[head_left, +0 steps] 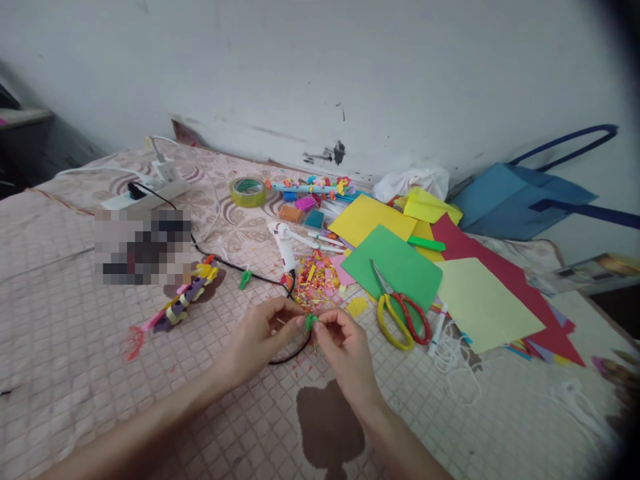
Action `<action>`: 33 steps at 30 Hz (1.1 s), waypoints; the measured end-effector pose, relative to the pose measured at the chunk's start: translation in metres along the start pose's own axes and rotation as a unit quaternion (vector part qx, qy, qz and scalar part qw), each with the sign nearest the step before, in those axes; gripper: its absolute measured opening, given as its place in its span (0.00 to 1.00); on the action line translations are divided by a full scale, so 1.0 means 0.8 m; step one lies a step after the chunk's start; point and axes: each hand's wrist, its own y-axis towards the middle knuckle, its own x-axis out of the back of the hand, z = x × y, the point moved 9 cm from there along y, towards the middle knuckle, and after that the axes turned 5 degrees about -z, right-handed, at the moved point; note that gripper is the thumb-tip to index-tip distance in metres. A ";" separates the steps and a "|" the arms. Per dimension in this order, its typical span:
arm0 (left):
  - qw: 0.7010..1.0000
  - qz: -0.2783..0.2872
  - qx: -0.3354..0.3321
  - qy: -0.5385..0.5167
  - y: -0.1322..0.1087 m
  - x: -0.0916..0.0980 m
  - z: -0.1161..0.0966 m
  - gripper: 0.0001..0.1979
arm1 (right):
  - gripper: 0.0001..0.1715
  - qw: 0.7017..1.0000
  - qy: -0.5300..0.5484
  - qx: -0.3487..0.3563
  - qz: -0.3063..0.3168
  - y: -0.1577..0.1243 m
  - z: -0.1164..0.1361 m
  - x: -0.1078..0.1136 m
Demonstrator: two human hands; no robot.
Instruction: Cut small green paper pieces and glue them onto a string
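Observation:
A small green paper piece [311, 322] is pinched between the fingertips of both hands, low over the table. My left hand [270, 330] grips it from the left and my right hand [345, 340] from the right. Its exact shape is partly covered by the fingers. Just beyond the hands lies a heap of colourful paper scraps [317, 280]. A white glue gun [284, 247] with a black cord [240, 269] stands behind it. Another green piece [245, 279] rests by the cord, left of my hands. To the right, scissors [400, 319] with yellow and red handles lie partly on green paper [395, 263].
Farther left lies a decorated purple stick [186, 301], near a power strip [145, 197]. Clear tape [249, 192] and a decorated blue stick [310, 188] lie at the back. Coloured sheets [487, 303], white string [457, 353] and a blue bag [520, 200] occupy the right.

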 end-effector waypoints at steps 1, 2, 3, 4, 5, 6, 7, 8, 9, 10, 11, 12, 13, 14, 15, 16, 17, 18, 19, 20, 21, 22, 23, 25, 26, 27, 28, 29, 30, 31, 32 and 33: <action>1.000 0.003 -0.003 0.008 -0.001 -0.001 0.000 0.11 | 0.06 1.000 -0.002 0.003 -0.001 0.000 0.001 0.000; 1.000 0.007 -0.003 0.014 -0.001 -0.002 0.001 0.11 | 0.06 1.000 -0.004 0.006 -0.001 0.000 0.002 0.001; 1.000 0.012 -0.003 0.017 -0.002 -0.003 0.002 0.11 | 0.06 1.000 -0.006 0.008 -0.001 0.000 0.003 0.001; 1.000 0.016 -0.003 0.019 -0.002 -0.004 0.002 0.10 | 0.06 1.000 -0.009 0.009 -0.002 0.000 0.003 0.002; 1.000 0.020 -0.003 0.021 -0.002 -0.005 0.003 0.10 | 0.06 1.000 -0.012 0.010 -0.003 0.000 0.004 0.002; 0.999 0.025 -0.003 0.022 -0.003 -0.007 0.004 0.10 | 0.06 1.000 -0.014 0.012 -0.003 -0.001 0.004 0.002; 0.999 0.028 -0.003 0.023 -0.003 -0.008 0.004 0.10 | 0.06 1.000 -0.017 0.014 -0.003 -0.001 0.005 0.002; 0.999 0.031 -0.002 0.023 -0.003 -0.009 0.005 0.10 | 0.06 1.000 -0.020 0.017 -0.002 -0.002 0.005 0.002; 0.999 0.031 0.001 0.020 -0.003 -0.010 0.005 0.09 | 0.06 1.000 -0.020 0.018 -0.002 -0.002 0.005 0.002; 0.999 0.031 0.003 0.015 -0.003 -0.010 0.005 0.08 | 0.06 1.000 -0.018 0.016 0.001 -0.003 0.004 0.001; 0.999 0.032 0.007 0.010 -0.002 -0.010 0.005 0.08 | 0.06 1.000 -0.011 0.009 0.005 -0.003 0.002 0.000; 0.999 0.031 0.010 0.004 -0.002 -0.010 0.006 0.08 | 0.05 1.000 0.003 -0.003 0.009 -0.003 -0.002 -0.002; 0.999 0.032 0.013 -0.001 -0.001 -0.011 0.006 0.08 | 0.04 1.000 0.023 -0.017 0.012 -0.003 -0.006 -0.003; 0.999 0.033 0.014 -0.004 -0.001 -0.011 0.007 0.08 | 0.04 0.998 0.049 -0.030 0.017 -0.003 -0.009 -0.004; 0.999 0.032 0.012 -0.001 -0.001 -0.010 0.008 0.08 | 0.07 0.996 0.074 -0.041 0.020 -0.002 -0.013 -0.006; 0.999 0.030 0.008 0.006 -0.002 -0.010 0.008 0.08 | 0.10 0.994 0.095 -0.049 0.025 -0.002 -0.015 -0.007; 0.999 0.027 0.001 0.019 -0.002 -0.010 0.007 0.08 | 0.13 0.992 0.109 -0.052 0.032 -0.002 -0.017 -0.009; 0.999 0.022 -0.007 0.035 -0.003 -0.009 0.007 0.08 | 0.14 0.992 0.111 -0.052 0.039 -0.002 -0.019 -0.010; 0.998 0.023 -0.013 0.053 -0.004 -0.010 0.006 0.08 | 0.14 0.992 0.106 -0.049 0.045 -0.002 -0.020 -0.011; 0.997 0.024 -0.020 0.067 -0.005 -0.011 0.004 0.08 | 0.13 0.993 0.096 -0.044 0.047 -0.002 -0.021 -0.010; 0.996 0.027 -0.024 0.078 -0.006 -0.013 0.003 0.08 | 0.12 0.994 0.087 -0.039 0.047 -0.001 -0.022 -0.009; 0.995 0.032 -0.027 0.088 -0.007 -0.015 0.002 0.08 | 0.11 0.995 0.080 -0.035 0.048 -0.001 -0.023 -0.007; 0.994 0.030 -0.030 0.096 -0.008 -0.015 0.000 0.08 | 0.11 0.995 0.075 -0.034 0.049 -0.001 -0.025 -0.005; 0.992 0.023 -0.037 0.115 -0.008 -0.009 -0.004 0.07 | 0.12 0.996 0.063 -0.034 0.054 -0.001 -0.028 0.000; 0.991 0.013 -0.044 0.128 -0.007 -0.002 -0.007 0.07 | 0.12 0.996 0.054 -0.034 0.055 -0.001 -0.029 0.003; 0.988 0.001 -0.052 0.145 -0.007 0.007 -0.012 0.07 | 0.12 0.997 0.045 -0.035 0.053 -0.002 -0.029 0.007; 0.984 -0.016 -0.064 0.167 -0.005 0.021 -0.017 0.07 | 0.12 0.997 0.038 -0.035 0.048 -0.002 -0.030 0.012; 0.977 -0.032 -0.074 0.198 -0.004 0.037 -0.023 0.07 | 0.13 0.998 0.034 -0.037 0.046 -0.002 -0.031 0.016; 0.968 -0.042 -0.083 0.234 -0.002 0.054 -0.028 0.07 | 0.13 0.998 0.031 -0.039 0.047 -0.003 -0.032 0.019; 0.957 -0.057 -0.087 0.269 0.001 0.074 -0.032 0.07 | 0.14 0.997 0.032 -0.041 0.049 -0.003 -0.033 0.021; 0.945 -0.073 -0.101 0.301 0.004 0.095 -0.039 0.08 | 0.14 0.997 0.034 -0.042 0.048 -0.004 -0.033 0.023; 0.933 -0.088 -0.109 0.333 0.007 0.115 -0.044 0.08 | 0.14 0.997 0.037 -0.043 0.043 -0.004 -0.034 0.025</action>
